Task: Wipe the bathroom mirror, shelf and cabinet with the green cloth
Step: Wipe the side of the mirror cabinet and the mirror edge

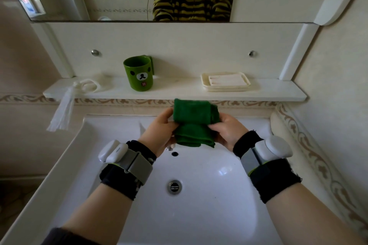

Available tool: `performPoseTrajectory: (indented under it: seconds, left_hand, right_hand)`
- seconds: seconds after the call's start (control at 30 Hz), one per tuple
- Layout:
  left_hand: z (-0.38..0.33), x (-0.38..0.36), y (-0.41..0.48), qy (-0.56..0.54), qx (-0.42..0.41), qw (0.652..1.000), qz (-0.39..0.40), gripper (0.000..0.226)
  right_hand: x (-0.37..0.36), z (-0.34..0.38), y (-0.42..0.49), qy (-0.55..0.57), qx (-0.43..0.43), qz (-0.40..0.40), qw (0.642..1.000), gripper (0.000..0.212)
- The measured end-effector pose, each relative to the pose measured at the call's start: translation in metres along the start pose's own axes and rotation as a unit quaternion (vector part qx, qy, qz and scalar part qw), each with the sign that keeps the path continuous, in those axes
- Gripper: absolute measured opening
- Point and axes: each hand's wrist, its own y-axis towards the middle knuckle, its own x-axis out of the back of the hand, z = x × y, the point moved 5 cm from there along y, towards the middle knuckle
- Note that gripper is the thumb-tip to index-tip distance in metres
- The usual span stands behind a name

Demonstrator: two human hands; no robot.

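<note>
Green cloth (192,123) folded, gripped by left hand (163,131) and right hand (227,131) fingers | risk: wiping shelf (179,90) topples bear cup (138,73)

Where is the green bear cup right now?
In the head view, the green bear cup stands on the white shelf, left of centre, between a knotted plastic bag and the soap dish.
</note>
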Motion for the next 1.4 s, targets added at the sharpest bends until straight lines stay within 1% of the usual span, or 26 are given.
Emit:
performPoseTrajectory:
  seconds: [0.07,0.17,0.27,0.33,0.4,0.43,0.47,0.5,0.53,0.57,0.6,0.63,0.7,0.77,0.8,0.87,0.93,1.07,1.3,1.4]
  left_hand:
    - [-0.001,0.000,0.000,0.026,-0.014,1.000,0.005,0.045]
    - [-0.001,0.001,0.001,0.062,-0.010,0.998,-0.019,0.053]
    - [-0.001,0.001,0.001,0.036,0.001,0.999,-0.024,0.046]
    - [0.000,0.002,0.001,0.003,0.001,1.000,-0.026,0.034]
    - [0.000,0.002,0.001,-0.007,-0.008,1.000,-0.023,0.021]
    - [0.000,0.002,0.002,-0.005,-0.015,1.000,-0.018,0.022]
    - [0.001,0.002,0.003,-0.004,-0.022,1.000,-0.014,0.028]
    - [0.001,0.002,0.003,-0.006,-0.028,1.000,-0.011,0.035]
    - [0.002,0.001,0.003,-0.008,-0.032,0.999,-0.009,0.040]
    - [0.002,0.000,0.002,-0.006,-0.036,0.999,-0.007,0.042]
    - [0.002,-0.002,0.002,-0.002,-0.039,0.999,-0.004,0.043]
    - [0.002,-0.005,0.002,0.002,-0.041,0.999,-0.002,0.044]
    - [0.003,-0.009,0.003,0.003,-0.044,0.999,-0.006,0.044]
    - [0.003,-0.012,0.005,-0.003,-0.044,0.999,-0.015,0.044]
    - [0.003,-0.013,0.006,-0.006,-0.042,0.999,-0.020,0.045]
    - [0.003,-0.014,0.007,-0.008,-0.040,0.999,-0.027,0.047]
    - [0.003,-0.016,0.007,-0.012,-0.044,0.999,-0.029,0.049]
    - [0.005,-0.023,0.010,-0.004,-0.048,0.998,-0.030,0.048]
    - [0.005,-0.037,0.018,-0.012,-0.062,0.998,-0.017,0.049]
    - [0.001,-0.046,0.023,-0.004,-0.067,0.998,-0.013,0.047]
  right_hand:
    - [-0.002,0.002,0.000,-0.016,0.012,0.002,1.000,0.044]
    - [-0.004,0.003,0.002,-0.068,0.031,-0.003,0.997,0.063]
    - [-0.003,0.003,0.004,-0.091,0.045,-0.035,0.994,0.064]
    - [-0.003,0.004,0.005,-0.091,0.052,-0.047,0.993,0.065]
    - [-0.001,0.003,0.006,-0.046,0.043,-0.054,0.997,0.061]
    - [0.000,0.003,0.007,-0.009,0.031,-0.056,0.998,0.054]
    - [0.002,0.003,0.007,0.028,0.021,-0.063,0.997,0.043]
    - [0.003,0.002,0.007,0.055,0.007,-0.066,0.996,0.027]
    - [0.004,0.001,0.006,0.063,-0.009,-0.073,0.995,0.025]
    - [0.007,0.000,0.007,0.032,-0.019,-0.076,0.996,0.046]
    - [0.009,-0.002,0.008,-0.017,-0.020,-0.076,0.997,0.059]
    - [0.010,0.000,0.008,-0.063,-0.004,-0.087,0.994,0.062]
    - [0.012,0.001,0.008,-0.102,0.019,-0.121,0.987,0.059]
    - [0.016,0.000,0.007,-0.093,0.013,-0.150,0.984,0.056]
    - [0.018,-0.003,0.008,-0.073,-0.001,-0.152,0.986,0.053]
    - [0.016,-0.008,0.007,-0.031,-0.047,-0.125,0.991,0.047]
    - [0.015,-0.011,0.003,-0.022,-0.078,-0.104,0.991,0.045]
    - [0.020,-0.007,-0.001,0.010,-0.049,-0.099,0.994,0.028]
    - [0.028,0.005,-0.003,0.057,-0.006,-0.113,0.992,0.020]
    - [0.037,0.012,-0.005,0.061,0.012,-0.126,0.990,0.024]
